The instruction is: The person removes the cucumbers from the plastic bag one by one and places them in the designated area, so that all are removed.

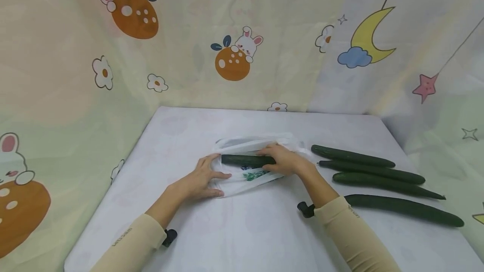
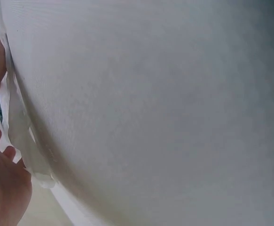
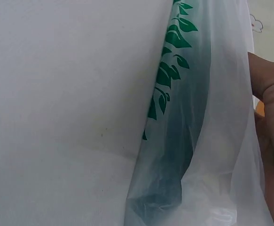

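Observation:
A white plastic bag [image 1: 240, 187] printed with green leaves lies on the table, with a dark green cucumber [image 1: 242, 160] showing lengthwise in its opening. At the right part of that cucumber, my right hand [image 1: 283, 160] grips it, fingers on the far side and thumb on the near side. My left hand [image 1: 198, 179] rests at the bag's left edge with its fingers spread, beside the cucumber's left end. In the right wrist view the bag [image 3: 188, 117] hides part of the right hand [image 3: 273, 108]. Only part of the left hand [image 2: 7, 188] enters the left wrist view.
To the right on the white table [image 1: 181, 133] lie several more cucumbers [image 1: 372, 170], roughly side by side. The nearest cucumber [image 1: 404, 205] lies partly beyond my right sleeve [image 1: 351, 230]. A patterned cloth [image 1: 181, 49] hangs around the table's back and sides.

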`<state>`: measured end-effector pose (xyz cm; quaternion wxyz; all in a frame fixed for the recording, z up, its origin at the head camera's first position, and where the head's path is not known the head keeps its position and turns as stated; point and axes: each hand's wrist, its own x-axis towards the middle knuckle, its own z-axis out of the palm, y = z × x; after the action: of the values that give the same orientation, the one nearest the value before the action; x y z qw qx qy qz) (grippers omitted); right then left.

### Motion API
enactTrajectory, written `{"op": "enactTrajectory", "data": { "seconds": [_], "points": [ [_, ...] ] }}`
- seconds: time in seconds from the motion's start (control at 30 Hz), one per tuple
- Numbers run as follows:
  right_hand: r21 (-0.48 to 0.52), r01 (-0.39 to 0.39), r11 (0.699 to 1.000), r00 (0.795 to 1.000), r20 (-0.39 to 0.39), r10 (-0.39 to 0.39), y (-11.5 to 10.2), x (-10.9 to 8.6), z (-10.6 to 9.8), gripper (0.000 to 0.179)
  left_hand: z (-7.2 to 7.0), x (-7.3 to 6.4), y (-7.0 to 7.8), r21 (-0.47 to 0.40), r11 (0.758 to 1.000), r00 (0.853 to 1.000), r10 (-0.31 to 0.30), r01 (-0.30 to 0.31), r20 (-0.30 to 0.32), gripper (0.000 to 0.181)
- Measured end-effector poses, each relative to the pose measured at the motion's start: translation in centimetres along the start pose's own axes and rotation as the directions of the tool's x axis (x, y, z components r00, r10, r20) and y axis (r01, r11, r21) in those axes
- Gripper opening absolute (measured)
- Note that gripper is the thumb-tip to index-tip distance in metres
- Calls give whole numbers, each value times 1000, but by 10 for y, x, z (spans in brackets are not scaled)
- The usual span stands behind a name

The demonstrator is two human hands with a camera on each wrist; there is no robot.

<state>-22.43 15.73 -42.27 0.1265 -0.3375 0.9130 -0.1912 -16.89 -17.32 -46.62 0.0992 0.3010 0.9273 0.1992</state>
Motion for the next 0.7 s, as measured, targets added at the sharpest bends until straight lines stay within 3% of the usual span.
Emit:
{"op": "enactTrajectory", "data": {
  "seconds": [0.43,0.7],
  "points": [
    [12,43,999,999,1,-43,0,9,16,49,0,-3,-8,39,990,987,135,-132,-87,45],
    [30,82,996,997,-12,-82,6,10,20,48,-4,-2,-6,6,989,986,146,-146,-79,38]
  ]
}}
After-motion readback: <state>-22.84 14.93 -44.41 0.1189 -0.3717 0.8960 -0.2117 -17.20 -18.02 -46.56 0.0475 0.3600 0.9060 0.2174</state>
